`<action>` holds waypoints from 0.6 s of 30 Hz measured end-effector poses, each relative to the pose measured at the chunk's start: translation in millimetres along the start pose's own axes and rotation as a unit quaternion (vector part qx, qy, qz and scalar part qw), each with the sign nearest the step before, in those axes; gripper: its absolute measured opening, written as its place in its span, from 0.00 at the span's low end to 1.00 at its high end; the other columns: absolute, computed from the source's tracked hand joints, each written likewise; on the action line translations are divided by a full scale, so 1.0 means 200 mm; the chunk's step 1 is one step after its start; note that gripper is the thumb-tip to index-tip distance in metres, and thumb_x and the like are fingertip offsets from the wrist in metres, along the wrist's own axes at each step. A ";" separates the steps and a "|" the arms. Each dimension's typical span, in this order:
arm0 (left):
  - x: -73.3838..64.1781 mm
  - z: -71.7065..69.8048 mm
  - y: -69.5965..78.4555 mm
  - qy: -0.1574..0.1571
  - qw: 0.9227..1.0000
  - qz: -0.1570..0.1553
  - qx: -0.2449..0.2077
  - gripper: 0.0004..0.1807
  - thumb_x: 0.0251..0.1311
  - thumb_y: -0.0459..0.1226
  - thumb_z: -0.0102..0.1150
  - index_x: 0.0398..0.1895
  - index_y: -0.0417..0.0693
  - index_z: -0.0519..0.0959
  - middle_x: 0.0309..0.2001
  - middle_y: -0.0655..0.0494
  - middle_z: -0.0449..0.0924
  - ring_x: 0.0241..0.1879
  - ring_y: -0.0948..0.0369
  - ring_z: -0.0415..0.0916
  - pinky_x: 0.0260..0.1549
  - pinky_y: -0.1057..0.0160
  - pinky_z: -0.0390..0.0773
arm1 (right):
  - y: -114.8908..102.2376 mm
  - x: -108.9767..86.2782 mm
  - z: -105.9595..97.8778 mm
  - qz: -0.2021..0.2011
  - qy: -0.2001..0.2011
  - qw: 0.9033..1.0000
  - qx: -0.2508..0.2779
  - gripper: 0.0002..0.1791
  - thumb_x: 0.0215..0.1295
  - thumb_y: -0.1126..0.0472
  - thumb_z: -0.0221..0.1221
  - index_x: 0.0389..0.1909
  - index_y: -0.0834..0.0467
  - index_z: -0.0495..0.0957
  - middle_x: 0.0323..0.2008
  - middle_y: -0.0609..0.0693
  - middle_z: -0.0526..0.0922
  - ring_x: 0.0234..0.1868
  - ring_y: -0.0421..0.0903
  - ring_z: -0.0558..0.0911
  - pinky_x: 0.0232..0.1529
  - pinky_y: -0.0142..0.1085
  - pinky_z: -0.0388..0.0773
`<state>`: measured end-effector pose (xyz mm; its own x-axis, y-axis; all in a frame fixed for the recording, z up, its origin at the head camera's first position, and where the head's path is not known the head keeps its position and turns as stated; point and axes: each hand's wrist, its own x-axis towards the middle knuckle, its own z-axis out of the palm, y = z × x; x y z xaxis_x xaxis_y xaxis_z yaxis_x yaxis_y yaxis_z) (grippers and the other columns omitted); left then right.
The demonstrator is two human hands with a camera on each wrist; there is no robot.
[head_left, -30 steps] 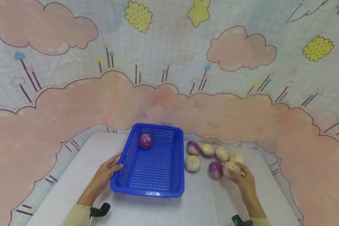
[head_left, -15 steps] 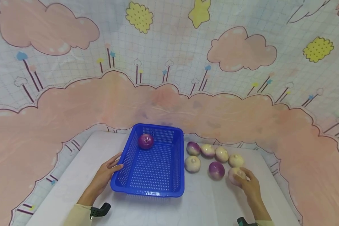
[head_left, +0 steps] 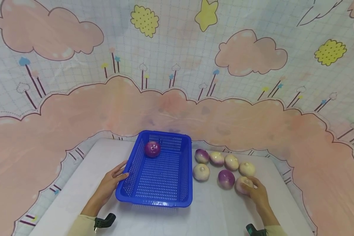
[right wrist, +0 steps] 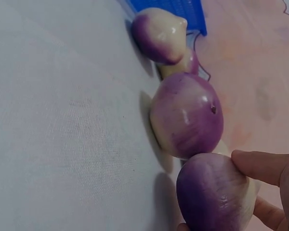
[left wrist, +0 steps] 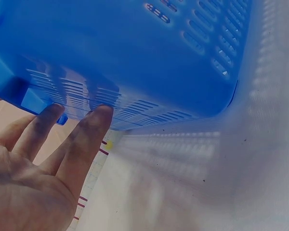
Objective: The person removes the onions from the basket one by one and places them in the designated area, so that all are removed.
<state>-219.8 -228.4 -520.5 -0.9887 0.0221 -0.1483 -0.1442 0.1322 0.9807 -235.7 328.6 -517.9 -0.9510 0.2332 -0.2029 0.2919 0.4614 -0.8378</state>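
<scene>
In the head view, a blue plastic basket [head_left: 154,202] stands in front of me with one purple onion [head_left: 152,149] in its far left corner. My left hand [head_left: 109,183] lies along the basket's left side, thumb at the rim. The left wrist view has its straight fingers [left wrist: 82,144] against the slotted outer wall. My right hand [head_left: 258,193] grips a purple-and-cream onion [right wrist: 212,192] between thumb and fingers, low at the table's right. A purple onion [head_left: 226,179] sits just left of the held one, and a cream onion [head_left: 246,168] lies right behind it.
Several more purple-and-cream onions, one a cream onion [head_left: 201,172] close to the basket, lie right of it on the white tabletop [head_left: 212,213]. Behind the table hangs a cloth backdrop [head_left: 177,111] with printed clouds and stars.
My right hand has drawn its onion right and nearer to me, away from the neighbouring purple onion, then slightly back left. The left hand and basket stay put.
</scene>
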 end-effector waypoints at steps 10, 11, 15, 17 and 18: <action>-0.01 0.00 0.00 -0.002 1.000 -0.001 -0.004 0.38 0.59 0.49 0.57 0.72 0.61 0.53 0.72 0.43 0.53 0.69 0.41 0.55 0.64 0.37 0.58 | 0.01 0.05 0.04 0.005 -0.004 1.000 -0.001 0.40 0.56 0.48 0.62 0.66 0.60 0.60 0.69 0.67 0.55 0.67 0.63 0.59 0.62 0.54 0.64; -0.01 0.00 0.00 -0.002 1.000 0.000 -0.004 0.38 0.59 0.49 0.57 0.72 0.61 0.53 0.72 0.43 0.53 0.69 0.41 0.55 0.64 0.37 0.58 | 0.02 0.06 0.04 0.006 -0.006 1.000 0.004 0.40 0.56 0.48 0.62 0.66 0.60 0.59 0.69 0.67 0.54 0.67 0.63 0.58 0.63 0.55 0.64; -0.01 0.00 0.00 -0.002 1.000 0.001 0.001 0.38 0.60 0.49 0.56 0.72 0.60 0.52 0.72 0.43 0.52 0.69 0.41 0.55 0.63 0.37 0.58 | 0.04 0.08 0.06 0.000 -0.004 1.000 0.014 0.39 0.56 0.51 0.62 0.66 0.59 0.60 0.69 0.66 0.55 0.67 0.61 0.59 0.62 0.50 0.67; -0.01 0.00 0.01 0.001 1.000 -0.001 0.003 0.38 0.60 0.49 0.56 0.72 0.60 0.52 0.72 0.43 0.52 0.69 0.41 0.55 0.63 0.37 0.59 | 0.05 0.09 0.06 -0.006 -0.004 1.000 0.019 0.39 0.56 0.51 0.63 0.67 0.59 0.60 0.69 0.65 0.56 0.67 0.59 0.61 0.59 0.44 0.71; -0.01 0.00 0.01 0.003 1.000 -0.002 0.004 0.38 0.59 0.49 0.56 0.72 0.60 0.52 0.72 0.43 0.52 0.69 0.40 0.55 0.63 0.37 0.59 | 0.05 0.10 0.07 -0.010 -0.006 1.000 0.026 0.39 0.56 0.52 0.63 0.66 0.59 0.60 0.69 0.64 0.57 0.66 0.59 0.62 0.57 0.41 0.73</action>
<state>-218.1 -227.9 -518.9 -0.9883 0.0157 -0.1514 -0.1477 0.1402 0.9790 -252.7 326.4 -536.5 -0.9578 0.2144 -0.1913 0.2673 0.4206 -0.8670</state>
